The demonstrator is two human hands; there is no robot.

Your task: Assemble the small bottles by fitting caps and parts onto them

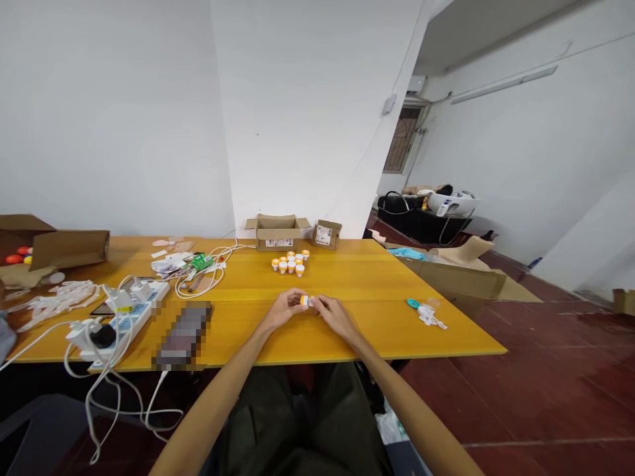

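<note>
Near the front edge of the table, my left hand has its fingers closed round a small white-and-orange jar. The jar lies tilted on its side between my two hands. My right hand meets it from the other side, its fingertips pinched at the white end; what exactly they grip there is too small to make out. Beyond my hands stands a cluster of several similar small jars, white with orange at the top.
An open cardboard box and a smaller carton stand by the wall. To the right lie a teal ring and white plastic pieces. On the left are a phone, a power strip with cables, and white plastic parts.
</note>
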